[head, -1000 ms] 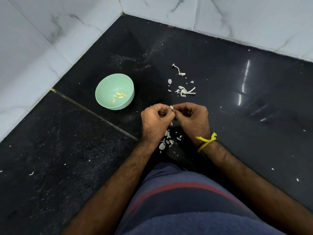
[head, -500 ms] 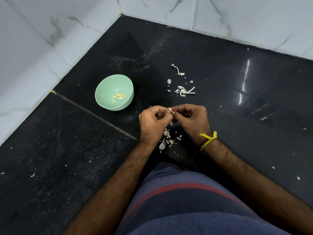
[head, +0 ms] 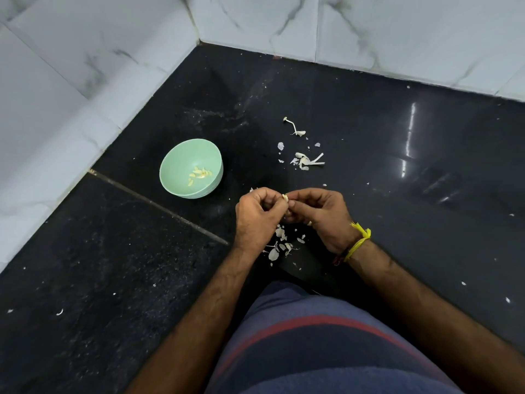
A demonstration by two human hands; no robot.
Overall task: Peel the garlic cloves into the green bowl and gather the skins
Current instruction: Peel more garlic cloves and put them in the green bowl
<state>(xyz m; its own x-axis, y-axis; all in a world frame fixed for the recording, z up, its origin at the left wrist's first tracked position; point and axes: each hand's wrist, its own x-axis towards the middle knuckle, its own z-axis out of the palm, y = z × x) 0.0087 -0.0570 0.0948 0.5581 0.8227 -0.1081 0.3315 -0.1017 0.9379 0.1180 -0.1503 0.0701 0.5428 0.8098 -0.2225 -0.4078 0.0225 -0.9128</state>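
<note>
Black floor (head: 369, 115) with green bowl (head: 173, 163), scattered garlic skins (head: 305, 160)

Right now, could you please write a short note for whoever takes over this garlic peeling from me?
Left hand and right hand: both pinch one clove between the fingertips, held above the floor, skin partly on as far as I can tell.
Bowl: on the floor ahead and to the left, with a few peeled cloves inside.
Skins: one loose pile under the hands, another scatter farther ahead, with a stem beyond it.
Done: several cloves peeled into the bowl.
Left: finish this clove, drop it in the bowl, then gather both lots of skins.
</note>
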